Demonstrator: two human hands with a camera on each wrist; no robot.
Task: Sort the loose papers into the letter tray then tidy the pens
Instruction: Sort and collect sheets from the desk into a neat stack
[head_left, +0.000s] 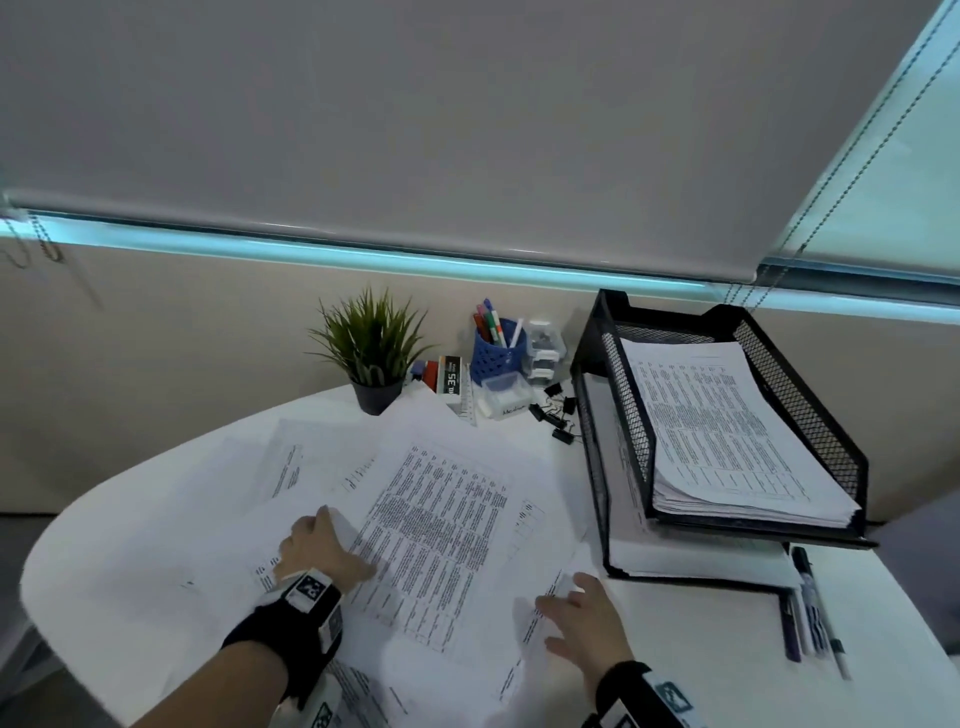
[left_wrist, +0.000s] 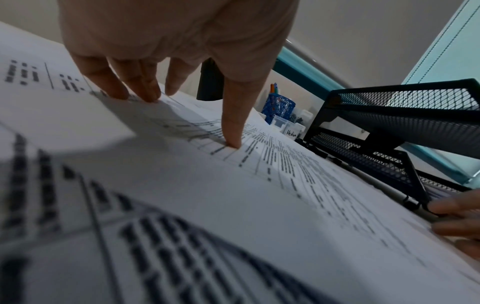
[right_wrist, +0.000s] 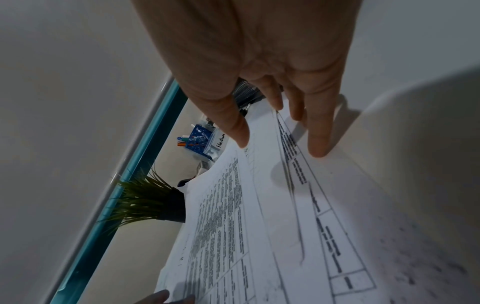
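1. The light is dim and cool; a bright cyan strip glows under the window blind (head_left: 363, 130) along the far wall.
2. The head view bends lines at its edges.
3. In the left wrist view the nearest printed papers (left_wrist: 155, 246) are heavily blurred.
4. Fingers cast soft shadows on the sheets.

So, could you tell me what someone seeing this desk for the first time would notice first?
Probably the loose papers spread over the middle of the white table, with the left hand and right hand resting on them, fingers extended. Next, the black mesh tray on the right, its top tier already holding a stack of sheets. A few pens lie in front of it, near the table's right edge.
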